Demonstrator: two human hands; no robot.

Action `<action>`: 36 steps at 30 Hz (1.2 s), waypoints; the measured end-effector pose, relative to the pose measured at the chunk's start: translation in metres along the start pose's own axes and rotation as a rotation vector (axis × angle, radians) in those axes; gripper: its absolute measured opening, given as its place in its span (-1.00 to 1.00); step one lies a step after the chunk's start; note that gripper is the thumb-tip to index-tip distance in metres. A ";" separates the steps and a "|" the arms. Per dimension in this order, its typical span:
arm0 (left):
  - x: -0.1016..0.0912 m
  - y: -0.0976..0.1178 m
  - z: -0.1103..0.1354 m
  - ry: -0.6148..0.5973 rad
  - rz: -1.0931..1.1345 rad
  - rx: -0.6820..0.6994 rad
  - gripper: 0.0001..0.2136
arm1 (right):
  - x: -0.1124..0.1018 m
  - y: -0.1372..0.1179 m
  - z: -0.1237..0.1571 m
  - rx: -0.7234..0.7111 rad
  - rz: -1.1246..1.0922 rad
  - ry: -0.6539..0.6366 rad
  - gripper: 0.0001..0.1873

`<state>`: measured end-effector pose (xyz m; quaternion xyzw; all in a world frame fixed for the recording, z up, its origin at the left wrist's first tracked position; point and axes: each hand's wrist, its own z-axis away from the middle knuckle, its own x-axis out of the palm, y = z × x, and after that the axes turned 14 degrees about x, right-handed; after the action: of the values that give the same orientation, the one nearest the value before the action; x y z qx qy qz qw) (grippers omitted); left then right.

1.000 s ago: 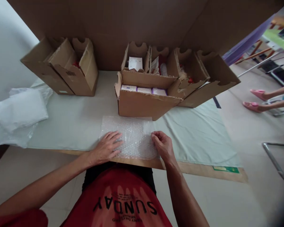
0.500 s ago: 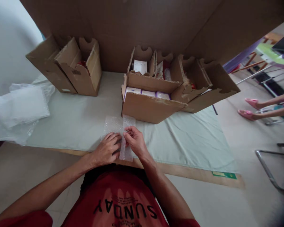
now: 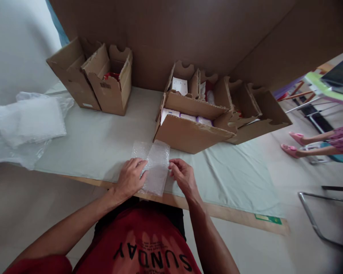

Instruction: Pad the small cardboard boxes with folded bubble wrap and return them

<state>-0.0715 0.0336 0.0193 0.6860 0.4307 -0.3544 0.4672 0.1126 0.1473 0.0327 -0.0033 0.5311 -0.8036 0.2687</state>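
Bubble wrap (image 3: 153,167) lay folded on the pale green cloth (image 3: 231,179) at the near edge of the table, directly in front of the nearest open carton (image 3: 188,133). It formed a narrow doubled strip, with its near end reaching the wooden table edge (image 3: 217,209).

Hand state:
- The left hand (image 3: 130,179) rested palm down on the left margin of the strip, fingers extended and flat, pinning it and gripping nothing.
- The right hand (image 3: 182,177) sat at the right margin, fingers curled, thumb and forefinger pinched on or just at the edge of the sheet; whether the pinch actually closed on the film could not be determined.

Procedure for the fold, as judged from this position:
1. Keeping the flat hand on the strip was advisable, since light film tends to spring open.
2. Aligning the free edge with the edge beneath before pressing would have kept the fold square.
3. Smoothing from the pinned side outward would likely have avoided trapped slack.

Inventory:
- Folded bubble wrap strips in work: one.
- Cartons near the strip, clustered on the right: apparently four, though overlapping flaps made the count uncertain.
- Cartons on the left (image 3: 103,82): two, side by side.
- White and purple packs (image 3: 185,116) visible in the nearest carton: three.
- Stacks of spare wrap (image 3: 28,120) at far left: one.
- Another person's feet in pink shoes (image 3: 291,144) on the floor, well apart from the table: two.
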 end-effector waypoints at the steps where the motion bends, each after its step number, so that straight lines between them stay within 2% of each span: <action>1: 0.001 0.000 -0.003 -0.019 -0.039 -0.046 -0.72 | -0.006 0.003 -0.001 0.018 0.037 0.029 -0.64; 4: 0.006 0.001 -0.014 -0.100 -0.119 -0.104 -0.68 | -0.012 0.011 -0.007 0.051 0.148 0.039 -0.55; 8: 0.012 0.008 -0.021 -0.138 -0.113 -0.076 -0.68 | -0.006 0.014 -0.015 -0.037 0.259 0.050 -0.51; 13: 0.006 0.017 -0.015 -0.002 -0.061 -0.063 -0.68 | -0.006 0.012 -0.019 -0.069 0.315 0.058 -0.47; 17: -0.003 0.014 -0.003 0.082 -0.055 -0.092 -0.67 | -0.007 0.011 -0.016 -0.053 0.334 0.043 -0.46; 24: 0.002 0.002 0.016 -0.033 -0.085 -0.223 -0.68 | 0.001 0.007 -0.009 -0.070 0.498 0.115 -0.49; 32: 0.000 0.001 0.014 -0.059 -0.078 -0.222 -0.67 | 0.011 0.000 -0.004 -0.056 0.607 0.104 -0.53; 36: -0.001 -0.001 0.015 -0.118 -0.115 -0.217 -0.70 | 0.019 -0.003 -0.002 -0.024 0.680 0.123 -0.53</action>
<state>-0.0740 0.0194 0.0149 0.5834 0.4770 -0.3716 0.5422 0.0946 0.1416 0.0289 0.2191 0.5264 -0.6603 0.4888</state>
